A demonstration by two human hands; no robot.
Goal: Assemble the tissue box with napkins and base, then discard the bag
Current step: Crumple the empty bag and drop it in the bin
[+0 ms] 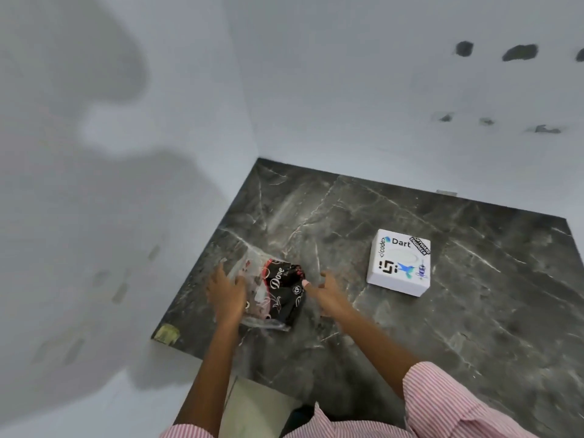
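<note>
Dark marble counter in white corner: crinkly, light, slippery Dove napkin bag point(278, 292) at 8 o'clock, left hand point(226, 292) gripping its edge, right hand point(328, 287) released beside; stiff stickered tissue box point(399, 262) at 3 o'clock.

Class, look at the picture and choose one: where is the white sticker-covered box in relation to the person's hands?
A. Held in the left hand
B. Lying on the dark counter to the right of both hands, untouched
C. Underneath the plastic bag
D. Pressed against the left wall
B: the white box lies on the dark counter, clear of the right hand; the left hand is on the plastic bag.
</note>
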